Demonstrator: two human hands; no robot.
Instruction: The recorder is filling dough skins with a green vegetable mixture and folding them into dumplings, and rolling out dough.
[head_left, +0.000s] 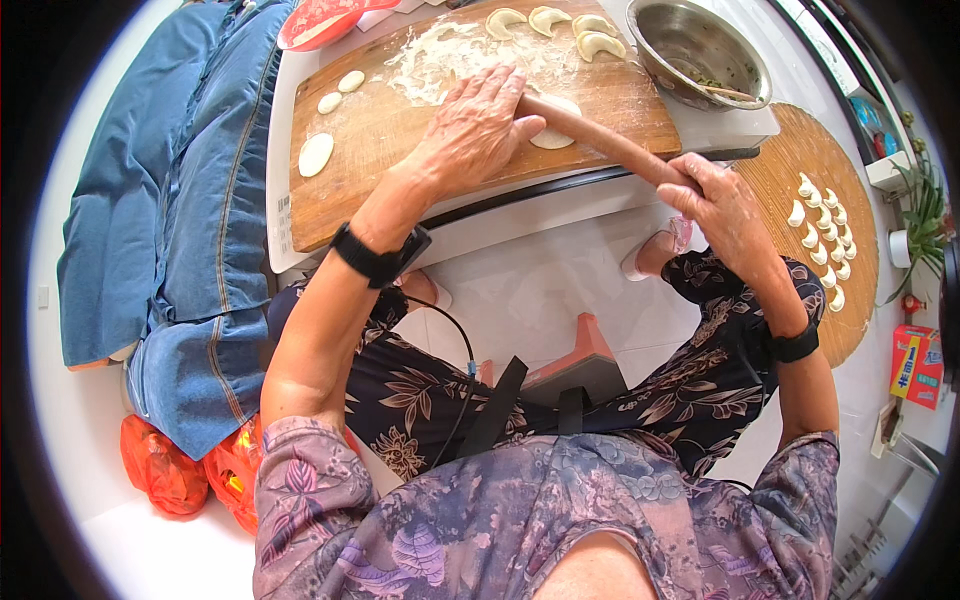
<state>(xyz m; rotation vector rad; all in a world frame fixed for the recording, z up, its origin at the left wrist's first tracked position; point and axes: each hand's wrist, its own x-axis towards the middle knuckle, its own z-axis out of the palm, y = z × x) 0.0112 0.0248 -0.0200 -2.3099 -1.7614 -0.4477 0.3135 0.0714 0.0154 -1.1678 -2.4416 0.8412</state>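
A wooden rolling pin (600, 139) slants across the near right part of a floured wooden board (390, 150). My right hand (712, 191) grips its near end, beyond the board's front edge. My left hand (480, 124) lies over the far end, fingers stretched out and thumb on the near side; that end is hidden under the hand. Beneath the pin is a round, flat dough wrapper (556, 127), partly covered by pin and thumb. Toward the left of the board lie another rolled wrapper (316, 154) and two small dough discs, one (351, 81) behind the other (329, 103).
Loose flour (450, 56) and several folded dumplings (550, 20) are at the back of the board. A steel bowl (694, 45) holds filling and chopsticks. More dumplings (823, 225) rest on a round woven mat (780, 142). A red basin (319, 22) stands back left, beside a denim-covered seat (202, 187).
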